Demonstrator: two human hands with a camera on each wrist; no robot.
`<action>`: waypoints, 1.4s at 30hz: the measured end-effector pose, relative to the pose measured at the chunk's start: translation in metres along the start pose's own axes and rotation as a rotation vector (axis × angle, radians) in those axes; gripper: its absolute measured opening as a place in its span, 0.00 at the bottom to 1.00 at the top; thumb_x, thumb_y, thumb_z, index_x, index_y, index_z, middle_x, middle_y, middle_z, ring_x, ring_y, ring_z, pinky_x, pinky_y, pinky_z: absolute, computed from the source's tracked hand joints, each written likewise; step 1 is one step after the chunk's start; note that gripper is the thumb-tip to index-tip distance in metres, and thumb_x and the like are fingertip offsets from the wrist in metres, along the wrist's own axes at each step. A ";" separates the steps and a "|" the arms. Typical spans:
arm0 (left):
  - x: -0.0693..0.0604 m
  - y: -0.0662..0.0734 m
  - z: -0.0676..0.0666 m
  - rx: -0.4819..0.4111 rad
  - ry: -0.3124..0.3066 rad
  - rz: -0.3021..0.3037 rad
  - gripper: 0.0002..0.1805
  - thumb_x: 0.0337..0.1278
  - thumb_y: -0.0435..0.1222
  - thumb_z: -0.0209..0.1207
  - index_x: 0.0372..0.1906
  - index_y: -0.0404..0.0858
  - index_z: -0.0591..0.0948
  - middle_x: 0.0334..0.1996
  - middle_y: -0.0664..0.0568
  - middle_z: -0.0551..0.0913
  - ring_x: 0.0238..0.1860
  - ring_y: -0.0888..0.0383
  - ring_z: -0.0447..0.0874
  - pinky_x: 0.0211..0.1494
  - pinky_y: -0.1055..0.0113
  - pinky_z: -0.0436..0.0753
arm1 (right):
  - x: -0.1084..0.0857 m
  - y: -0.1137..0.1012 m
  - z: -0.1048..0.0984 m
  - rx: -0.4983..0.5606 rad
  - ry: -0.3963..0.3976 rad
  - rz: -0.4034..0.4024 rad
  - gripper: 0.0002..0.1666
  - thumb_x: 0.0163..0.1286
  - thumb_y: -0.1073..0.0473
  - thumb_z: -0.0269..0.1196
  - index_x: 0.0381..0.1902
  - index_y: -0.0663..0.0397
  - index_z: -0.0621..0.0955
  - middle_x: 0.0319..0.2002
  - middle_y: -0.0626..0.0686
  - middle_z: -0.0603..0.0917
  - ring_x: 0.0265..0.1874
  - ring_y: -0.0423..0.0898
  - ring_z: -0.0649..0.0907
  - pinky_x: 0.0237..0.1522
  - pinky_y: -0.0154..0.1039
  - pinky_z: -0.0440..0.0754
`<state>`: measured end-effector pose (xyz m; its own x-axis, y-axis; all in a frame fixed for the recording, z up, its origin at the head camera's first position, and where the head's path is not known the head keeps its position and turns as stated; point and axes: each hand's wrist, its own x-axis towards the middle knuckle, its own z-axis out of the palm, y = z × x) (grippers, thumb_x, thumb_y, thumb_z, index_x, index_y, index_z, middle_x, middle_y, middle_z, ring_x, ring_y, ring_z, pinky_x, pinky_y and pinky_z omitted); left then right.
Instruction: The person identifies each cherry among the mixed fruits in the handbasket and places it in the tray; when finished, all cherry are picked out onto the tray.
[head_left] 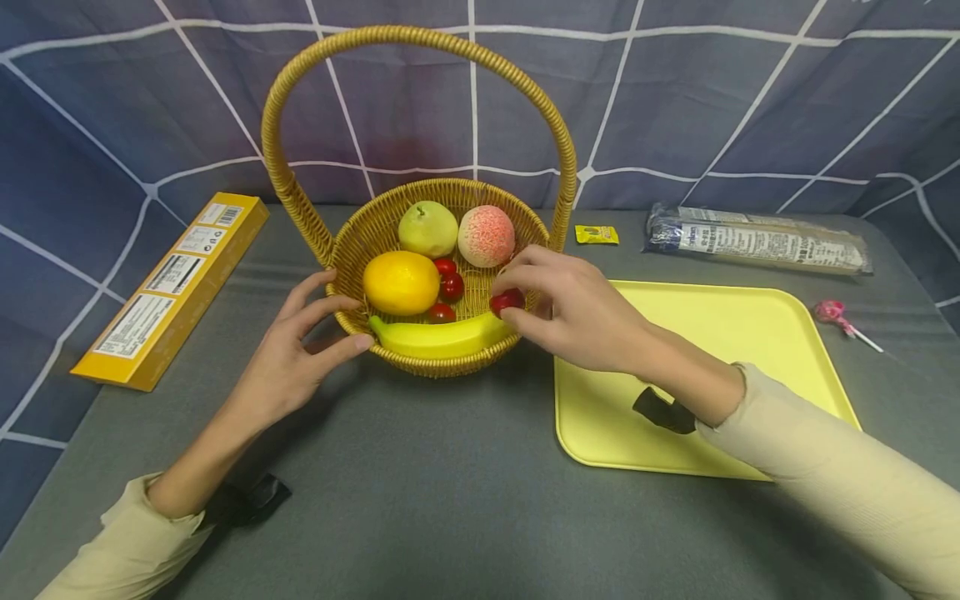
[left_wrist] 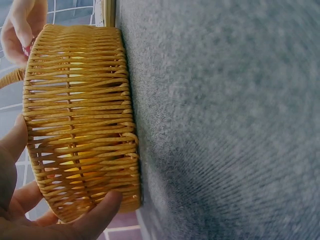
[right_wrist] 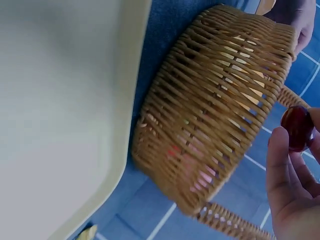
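A round wicker basket [head_left: 532, 218] with a tall hoop handle [head_left: 420, 35] holds a pear [head_left: 427, 228], a pink peach [head_left: 486, 237], a yellow lemon-like fruit [head_left: 401, 283], a banana [head_left: 442, 337] and several small red fruits [head_left: 452, 287]. My left hand [head_left: 288, 358] holds the basket's left side, its thumb [left_wrist: 17, 135] near the rim and another finger low on the outer wall. Over the basket's right rim, my right hand [head_left: 573, 308] pinches a small glossy red fruit [right_wrist: 298, 128] between thumb and fingertips. The basket's weave partly hides its contents in both wrist views.
To the right lies a yellow tray [head_left: 720, 333], below my right forearm. Behind it are a small yellow packet [head_left: 597, 234] and a long plastic-wrapped package [head_left: 757, 239]. A pink lollipop [head_left: 831, 312] lies beyond the tray; an orange box [head_left: 172, 287] is at left.
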<state>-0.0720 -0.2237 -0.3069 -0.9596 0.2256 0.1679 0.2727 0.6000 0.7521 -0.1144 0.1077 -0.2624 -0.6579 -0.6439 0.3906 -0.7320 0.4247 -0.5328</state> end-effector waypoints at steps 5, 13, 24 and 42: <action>0.000 0.000 0.000 -0.005 0.000 0.001 0.22 0.60 0.36 0.68 0.57 0.32 0.79 0.75 0.44 0.54 0.70 0.35 0.57 0.55 0.31 0.74 | -0.021 0.003 -0.012 0.002 0.040 -0.017 0.09 0.62 0.66 0.68 0.41 0.51 0.86 0.40 0.42 0.82 0.38 0.37 0.78 0.31 0.33 0.79; 0.002 0.001 0.001 -0.004 -0.005 0.009 0.22 0.59 0.35 0.68 0.57 0.33 0.79 0.75 0.44 0.55 0.70 0.37 0.56 0.56 0.32 0.74 | -0.059 0.019 -0.033 0.016 0.015 0.080 0.11 0.63 0.67 0.69 0.41 0.46 0.85 0.39 0.38 0.81 0.29 0.33 0.79 0.23 0.29 0.78; 0.002 0.001 0.002 -0.005 -0.004 0.003 0.23 0.59 0.36 0.68 0.57 0.32 0.79 0.75 0.43 0.55 0.71 0.37 0.55 0.57 0.32 0.73 | -0.110 0.047 -0.060 -0.067 -0.038 0.281 0.13 0.63 0.66 0.69 0.43 0.45 0.85 0.38 0.36 0.83 0.36 0.36 0.83 0.35 0.28 0.81; 0.000 -0.001 0.001 0.010 0.003 0.006 0.22 0.60 0.36 0.67 0.58 0.33 0.78 0.75 0.44 0.54 0.71 0.36 0.54 0.58 0.30 0.70 | -0.149 0.068 -0.062 -0.151 -0.131 0.300 0.24 0.51 0.72 0.75 0.46 0.52 0.83 0.41 0.43 0.84 0.34 0.34 0.82 0.32 0.34 0.83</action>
<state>-0.0719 -0.2237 -0.3080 -0.9581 0.2273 0.1744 0.2793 0.6059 0.7449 -0.0768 0.2720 -0.3108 -0.8266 -0.5477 0.1291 -0.5337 0.6905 -0.4883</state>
